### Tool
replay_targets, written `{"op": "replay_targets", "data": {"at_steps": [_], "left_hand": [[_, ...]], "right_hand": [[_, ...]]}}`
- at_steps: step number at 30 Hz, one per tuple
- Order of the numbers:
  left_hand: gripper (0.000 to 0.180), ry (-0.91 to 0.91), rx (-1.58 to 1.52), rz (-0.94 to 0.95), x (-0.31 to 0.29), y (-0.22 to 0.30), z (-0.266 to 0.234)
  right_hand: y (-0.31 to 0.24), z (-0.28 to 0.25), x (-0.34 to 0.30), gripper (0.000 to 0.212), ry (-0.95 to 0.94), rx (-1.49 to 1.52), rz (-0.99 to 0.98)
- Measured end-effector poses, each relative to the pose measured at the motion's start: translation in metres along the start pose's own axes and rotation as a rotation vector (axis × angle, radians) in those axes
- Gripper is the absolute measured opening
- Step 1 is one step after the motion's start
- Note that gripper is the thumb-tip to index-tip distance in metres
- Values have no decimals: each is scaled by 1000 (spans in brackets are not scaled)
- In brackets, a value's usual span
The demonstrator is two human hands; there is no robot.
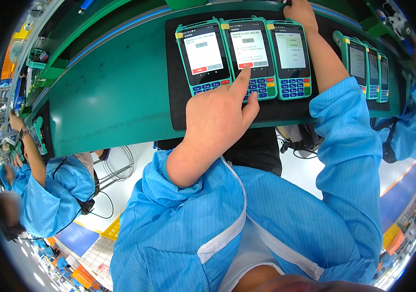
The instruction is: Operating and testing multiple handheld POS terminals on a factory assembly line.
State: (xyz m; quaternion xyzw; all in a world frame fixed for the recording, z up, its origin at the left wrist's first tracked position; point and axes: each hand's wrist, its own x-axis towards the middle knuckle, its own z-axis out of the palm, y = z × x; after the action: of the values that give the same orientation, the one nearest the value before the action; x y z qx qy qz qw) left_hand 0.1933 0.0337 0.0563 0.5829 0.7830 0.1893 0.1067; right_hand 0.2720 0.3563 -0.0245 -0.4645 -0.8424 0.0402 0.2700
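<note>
Three green-framed card payment terminals lie side by side on a black mat [181, 104]: the left terminal [203, 53], the middle terminal [249, 44] and the right terminal [293, 56]. Their screens are lit, above blue keypads. My left hand [217, 114] reaches over the middle one. Its index fingertip is at the red button low on that screen; the thumb stands apart, the other fingers are curled, and nothing is held. Beyond the right terminal's top end, my right hand [301, 12] is at the picture's upper edge, which cuts off part of its fingers.
More terminals [373, 68] stand in a row on the green bench [106, 97] at the right. A green shelf rail [101, 24] runs along the back. Co-workers in blue smocks sit at left [52, 204] and right [412, 121]. A wire stool [118, 168] is on the floor.
</note>
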Motion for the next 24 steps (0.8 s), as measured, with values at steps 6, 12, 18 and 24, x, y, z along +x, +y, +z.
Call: {"op": "replay_targets", "data": {"at_steps": [6, 12, 18, 24], "left_hand": [[42, 32, 7, 13, -1, -3, 3], [40, 162, -13, 86, 0, -7, 7], [40, 170, -30, 92, -1, -9, 7], [42, 45, -27, -2, -4, -8, 0]], "right_hand": [[1, 3, 0, 23, 32, -2, -12], [2, 2, 0, 23, 17, -3, -8], [0, 1, 0, 23, 0, -18, -7], [-4, 1, -2, 23, 4, -1, 18]]}}
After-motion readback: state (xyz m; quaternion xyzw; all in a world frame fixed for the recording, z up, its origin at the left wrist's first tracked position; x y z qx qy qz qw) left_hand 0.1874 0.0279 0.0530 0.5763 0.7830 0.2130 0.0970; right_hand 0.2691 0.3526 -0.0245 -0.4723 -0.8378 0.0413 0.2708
